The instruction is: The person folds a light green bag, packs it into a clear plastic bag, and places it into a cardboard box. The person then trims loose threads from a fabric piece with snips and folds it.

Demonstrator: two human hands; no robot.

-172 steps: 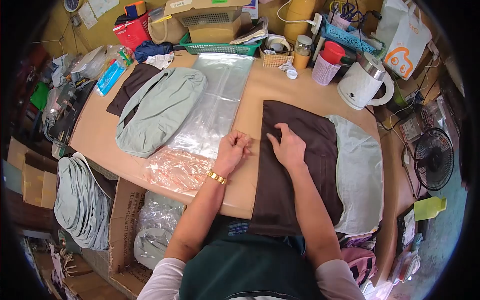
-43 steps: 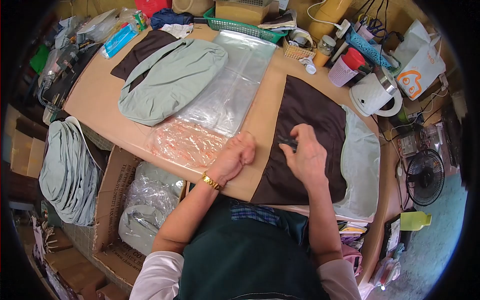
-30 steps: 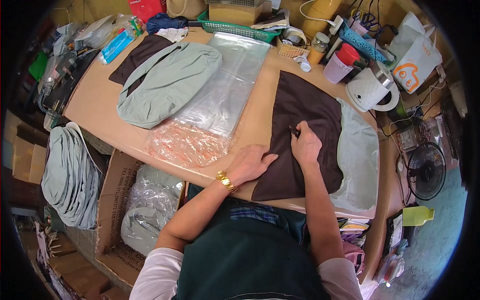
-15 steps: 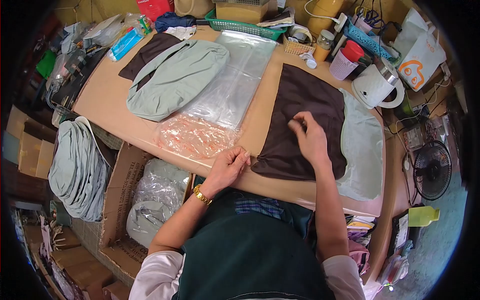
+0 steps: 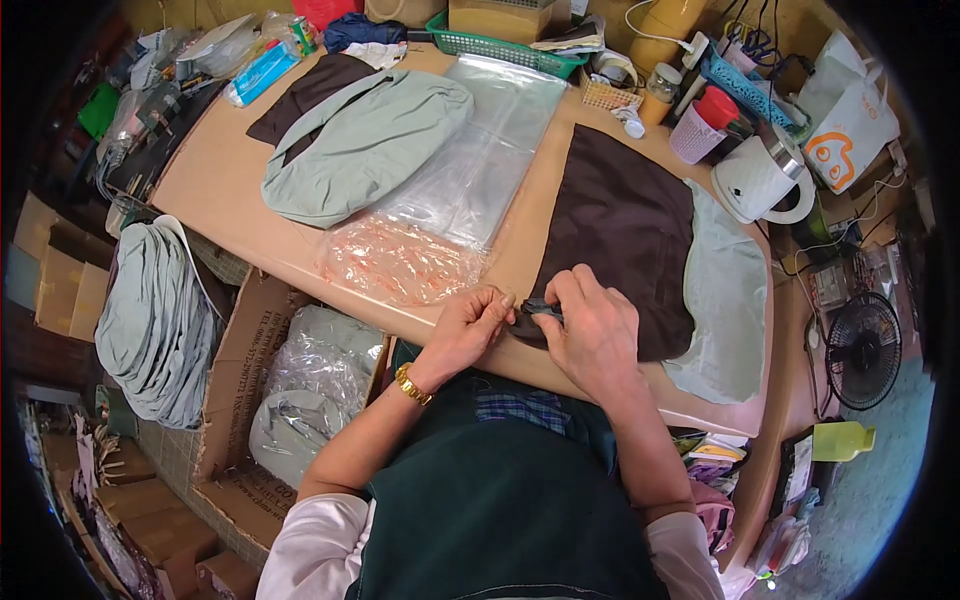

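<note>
A dark brown cloth piece [image 5: 625, 220] lies flat at the table's near right, partly over a pale grey-green piece [image 5: 725, 300]. At its near left corner my left hand [image 5: 468, 330], wearing a gold watch, is closed in a pinch; whatever its fingertips hold is too small to make out. My right hand [image 5: 595, 325] is closed on small dark thread snips [image 5: 541, 307], mostly covered by the fingers. Their tip points toward my left fingertips, just above the cloth's edge. Further left, a grey-green cloth cover [image 5: 370, 145] rests on clear plastic bags [image 5: 490, 150].
Crumpled plastic with orange print [image 5: 400, 262] lies by the front edge. Left of the table are an open carton [image 5: 228, 370] and a stack of grey-green covers [image 5: 155, 320]. A white kettle [image 5: 755, 180], a pink cup [image 5: 692, 135] and a green basket [image 5: 500, 48] line the back.
My right hand has come down and left from over the brown cloth to its near corner, bringing the snips beside my left fingertips. My left hand has shifted slightly right, still pinched.
</note>
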